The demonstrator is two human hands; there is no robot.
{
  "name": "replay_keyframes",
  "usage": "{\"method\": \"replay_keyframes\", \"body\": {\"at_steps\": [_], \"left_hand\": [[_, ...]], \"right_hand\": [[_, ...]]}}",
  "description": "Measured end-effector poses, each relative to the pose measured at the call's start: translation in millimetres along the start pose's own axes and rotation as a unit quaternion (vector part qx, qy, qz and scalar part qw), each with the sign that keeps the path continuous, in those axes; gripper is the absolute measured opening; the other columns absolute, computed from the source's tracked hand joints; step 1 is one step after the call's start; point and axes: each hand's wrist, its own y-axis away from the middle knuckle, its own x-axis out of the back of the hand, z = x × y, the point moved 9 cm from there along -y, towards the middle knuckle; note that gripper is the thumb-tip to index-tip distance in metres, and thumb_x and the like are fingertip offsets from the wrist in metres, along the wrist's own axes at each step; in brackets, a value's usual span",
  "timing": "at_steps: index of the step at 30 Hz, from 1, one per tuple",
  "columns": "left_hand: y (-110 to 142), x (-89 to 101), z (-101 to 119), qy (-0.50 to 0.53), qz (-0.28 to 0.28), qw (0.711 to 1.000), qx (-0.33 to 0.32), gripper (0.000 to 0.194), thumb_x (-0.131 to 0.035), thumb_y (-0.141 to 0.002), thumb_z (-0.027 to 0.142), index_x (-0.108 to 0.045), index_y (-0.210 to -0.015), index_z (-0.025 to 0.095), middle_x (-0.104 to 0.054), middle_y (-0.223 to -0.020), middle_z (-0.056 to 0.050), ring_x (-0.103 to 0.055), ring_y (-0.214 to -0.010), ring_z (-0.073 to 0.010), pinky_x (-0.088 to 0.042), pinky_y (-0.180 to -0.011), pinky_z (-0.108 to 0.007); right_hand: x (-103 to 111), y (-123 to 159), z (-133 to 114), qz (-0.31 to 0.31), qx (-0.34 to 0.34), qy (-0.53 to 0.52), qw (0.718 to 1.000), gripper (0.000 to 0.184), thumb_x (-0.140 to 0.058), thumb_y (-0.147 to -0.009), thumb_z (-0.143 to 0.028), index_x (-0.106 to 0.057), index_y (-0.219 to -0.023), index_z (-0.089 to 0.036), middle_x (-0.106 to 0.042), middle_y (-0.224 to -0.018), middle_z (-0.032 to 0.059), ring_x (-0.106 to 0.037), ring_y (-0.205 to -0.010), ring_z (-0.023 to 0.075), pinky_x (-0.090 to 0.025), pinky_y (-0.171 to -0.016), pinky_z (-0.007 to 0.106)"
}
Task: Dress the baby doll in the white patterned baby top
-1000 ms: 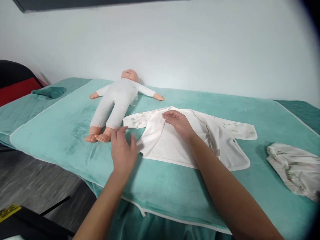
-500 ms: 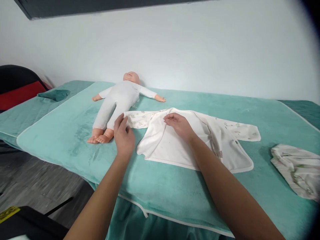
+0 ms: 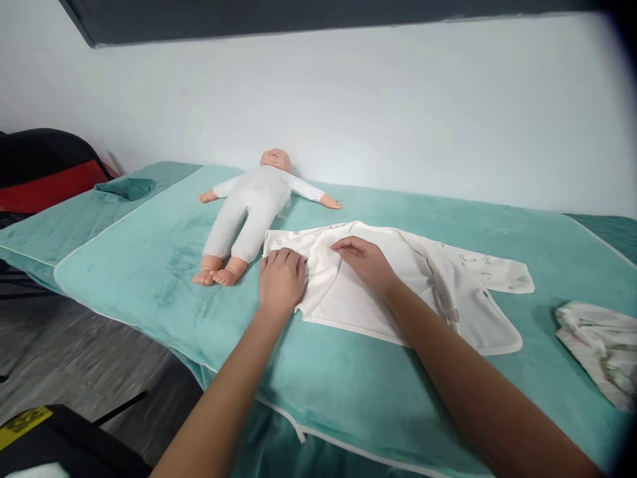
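Head view: a white baby shirt (image 3: 398, 285) lies spread flat on the teal mat (image 3: 149, 265). The left hand (image 3: 281, 280), fingers curled, grips its left sleeve; the right hand (image 3: 365, 261) pinches the front flap near the collar. A doll (image 3: 251, 212) lies just beside, face up.

A single head-worn camera looks forward and down from the near edge of the teal mat (image 3: 149, 265), facing the white wall (image 3: 348, 113) behind it; the mat's near edge lies close below the lens, its far edge well off against the wall
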Motion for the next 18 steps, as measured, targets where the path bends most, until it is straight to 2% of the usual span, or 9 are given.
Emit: {"method": "replay_keyframes", "body": {"at_steps": [4,6,8,9,11,13,14,16,18], "left_hand": [[4,53.2,-16,0.102,0.091,0.990,-0.023,0.023,-0.046,-0.098,0.022,-0.066,-0.109,0.019,-0.067,-0.121,-0.010,-0.060,-0.117,-0.0231,-0.047,-0.101,-0.040],[0,77.3,-40,0.084,0.102,0.991,-0.011,0.027,-0.049,-0.097,0.024,-0.064,-0.119,0.020,-0.060,-0.136,-0.012,-0.052,-0.130,-0.0260,-0.043,-0.110,-0.045],[-9,87.5,-77,0.050,0.070,0.996,0.027,0.038,-0.053,-0.094,0.030,-0.058,-0.130,0.018,-0.047,-0.150,-0.016,-0.039,-0.143,-0.0328,-0.036,-0.116,-0.054],[-14,85.3,-96,0.041,0.035,0.998,0.039,0.046,-0.054,-0.093,0.034,-0.054,-0.136,0.017,-0.040,-0.156,-0.018,-0.030,-0.148,-0.0360,-0.032,-0.118,-0.058],[-24,66.6,-131,0.055,-0.068,0.994,0.059,0.059,-0.053,-0.093,0.042,-0.045,-0.145,0.016,-0.030,-0.162,-0.019,-0.017,-0.154,-0.0389,-0.025,-0.120,-0.063],[-31,40.2,-159,0.100,-0.166,0.976,0.099,0.067,-0.048,-0.094,0.049,-0.036,-0.152,0.017,-0.022,-0.166,-0.018,-0.014,-0.155,-0.0387,-0.023,-0.120,-0.062],[-34,29.1,-171,0.120,-0.194,0.966,0.124,0.071,-0.045,-0.095,0.051,-0.031,-0.156,0.018,-0.017,-0.167,-0.018,-0.016,-0.155,-0.0382,-0.024,-0.121,-0.061],[-45,14.9,-186,0.154,-0.204,0.953,0.165,0.077,-0.043,-0.095,0.055,-0.021,-0.160,0.018,-0.010,-0.169,-0.017,-0.020,-0.154,-0.0370,-0.025,-0.122,-0.057],[-58,8.5,-195,0.199,-0.182,0.943,0.197,0.081,-0.046,-0.094,0.056,-0.018,-0.161,0.020,-0.015,-0.169,-0.014,-0.024,-0.153,-0.0347,-0.024,-0.124,-0.053]], "right_hand": [[-12,-12,-2,0.012,-0.031,-0.019,0.999,0.015,-0.053,-0.086,-0.028,-0.068,-0.090,-0.024,-0.071,-0.085,-0.0003,-0.063,-0.065,0.0147,-0.051,-0.071,0.033],[-22,-36,-11,0.005,-0.014,0.018,1.000,0.015,-0.054,-0.086,-0.030,-0.067,-0.092,-0.024,-0.071,-0.089,0.0005,-0.064,-0.070,0.0159,-0.052,-0.076,0.035],[-30,-75,-23,0.027,0.028,0.055,0.998,0.019,-0.057,-0.086,-0.034,-0.066,-0.100,-0.024,-0.072,-0.101,0.0032,-0.066,-0.090,0.0200,-0.051,-0.090,0.038],[-33,-98,-29,0.048,0.049,0.074,0.995,0.024,-0.057,-0.086,-0.035,-0.065,-0.106,-0.023,-0.070,-0.110,0.0054,-0.064,-0.101,0.0220,-0.048,-0.098,0.040],[-44,-148,-32,0.074,0.055,0.132,0.987,0.037,-0.056,-0.088,-0.036,-0.058,-0.121,-0.019,-0.064,-0.127,0.0118,-0.059,-0.118,0.0256,-0.043,-0.107,0.043],[-61,-195,-27,0.074,0.028,0.224,0.971,0.048,-0.051,-0.093,-0.043,-0.053,-0.131,-0.013,-0.055,-0.140,0.0188,-0.048,-0.132,0.0322,-0.037,-0.112,0.048],[-71,-216,-22,0.061,0.006,0.262,0.963,0.052,-0.047,-0.095,-0.048,-0.052,-0.133,-0.012,-0.052,-0.142,0.0211,-0.044,-0.136,0.0353,-0.036,-0.112,0.051],[-91,-251,-10,0.021,-0.034,0.300,0.953,0.061,-0.038,-0.098,-0.058,-0.051,-0.134,-0.011,-0.053,-0.142,0.0232,-0.045,-0.135,0.0394,-0.038,-0.108,0.055],[-108,-278,-1,-0.016,-0.059,0.296,0.953,0.071,-0.032,-0.096,-0.067,-0.052,-0.134,-0.010,-0.057,-0.138,0.0241,-0.053,-0.128,0.0404,-0.042,-0.104,0.054]]}}
